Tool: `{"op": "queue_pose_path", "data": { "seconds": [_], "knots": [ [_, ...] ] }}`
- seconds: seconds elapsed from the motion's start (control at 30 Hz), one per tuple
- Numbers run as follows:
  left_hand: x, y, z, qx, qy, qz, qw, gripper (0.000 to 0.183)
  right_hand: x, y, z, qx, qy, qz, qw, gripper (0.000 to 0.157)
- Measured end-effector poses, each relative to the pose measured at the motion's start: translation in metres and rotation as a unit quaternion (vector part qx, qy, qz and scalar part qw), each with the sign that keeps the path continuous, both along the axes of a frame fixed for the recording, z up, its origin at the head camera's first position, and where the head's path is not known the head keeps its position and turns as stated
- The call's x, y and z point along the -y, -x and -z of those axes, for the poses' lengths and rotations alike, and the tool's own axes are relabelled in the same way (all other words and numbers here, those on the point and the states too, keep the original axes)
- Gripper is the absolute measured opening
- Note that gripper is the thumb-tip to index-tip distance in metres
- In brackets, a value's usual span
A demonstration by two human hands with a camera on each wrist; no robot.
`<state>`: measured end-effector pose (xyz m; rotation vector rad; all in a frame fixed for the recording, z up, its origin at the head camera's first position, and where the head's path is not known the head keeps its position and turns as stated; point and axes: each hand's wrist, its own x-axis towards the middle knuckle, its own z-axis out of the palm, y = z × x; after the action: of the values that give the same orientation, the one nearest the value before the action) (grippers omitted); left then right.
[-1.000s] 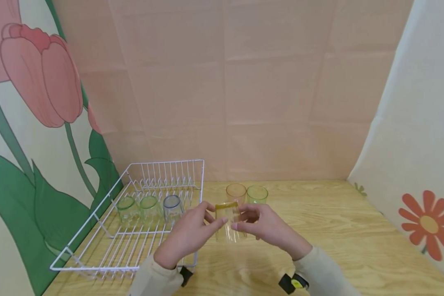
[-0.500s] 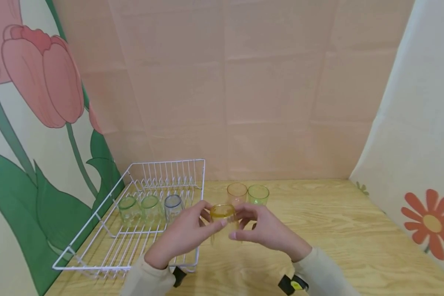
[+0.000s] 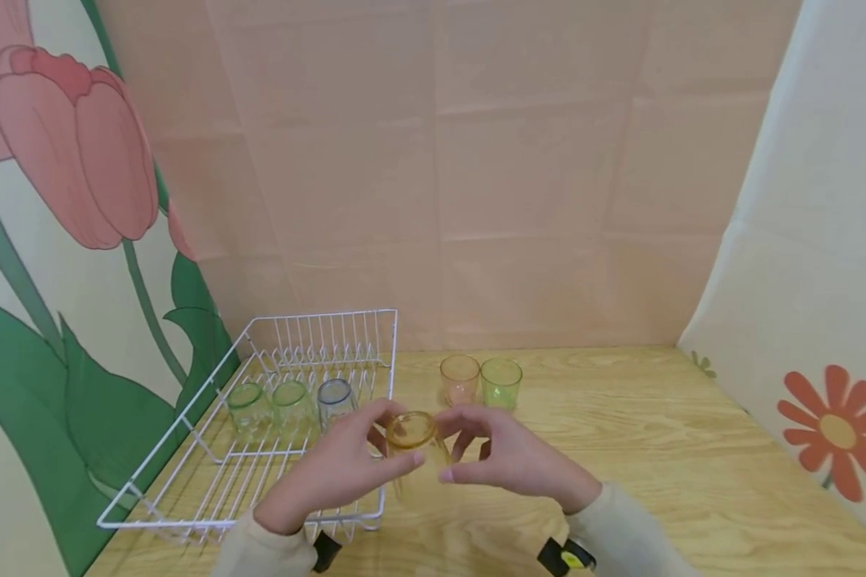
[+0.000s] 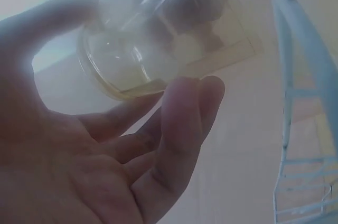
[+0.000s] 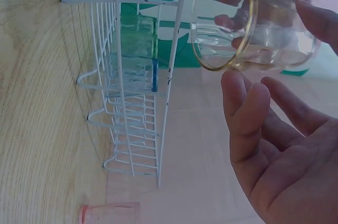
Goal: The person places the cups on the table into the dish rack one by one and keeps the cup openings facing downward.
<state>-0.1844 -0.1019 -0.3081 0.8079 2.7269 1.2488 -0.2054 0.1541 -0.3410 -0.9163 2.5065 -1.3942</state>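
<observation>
A clear yellow drinking glass is held off the tabletop between both hands, beside the rack's right edge. Its thick amber base is uppermost and its wider mouth faces down. My left hand grips its left side, thumb in front and fingers behind; in the left wrist view the fingers lie along the glass. My right hand pinches the right side, thumb in front; in the right wrist view its fingertips are at the glass near the rim.
A white wire dish rack stands at left, holding two green glasses and a blue-rimmed glass in a row. Behind the hands, an orange glass and a green glass stand on the wooden table.
Both hands have carried the yellow glass left and slightly nearer to me, toward the rack. The glass has tilted so its round base shows more. The other glasses stay put.
</observation>
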Motion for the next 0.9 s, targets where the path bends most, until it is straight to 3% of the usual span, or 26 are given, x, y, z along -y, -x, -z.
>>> {"op": "queue_pose_path", "data": {
  "seconds": [0.23,0.47,0.77,0.9],
  "knots": [
    [0.023,0.002,-0.005,-0.003,0.014,-0.078,0.9969,0.049,-0.002,0.001,0.001,0.01,0.008,0.001,1.0,0.045],
    [0.051,0.006,-0.005,0.012,0.049,-0.147,0.9879,0.054,-0.002,0.001,0.002,0.018,0.006,-0.001,1.0,0.044],
    [0.102,0.017,-0.006,0.017,0.054,-0.157,0.9859,0.056,-0.002,-0.001,0.001,0.019,0.0,-0.005,1.0,0.047],
    [0.127,0.027,-0.002,0.029,0.087,-0.171,0.981,0.06,-0.002,0.001,0.002,0.013,-0.002,-0.006,1.0,0.049]
  ]
}}
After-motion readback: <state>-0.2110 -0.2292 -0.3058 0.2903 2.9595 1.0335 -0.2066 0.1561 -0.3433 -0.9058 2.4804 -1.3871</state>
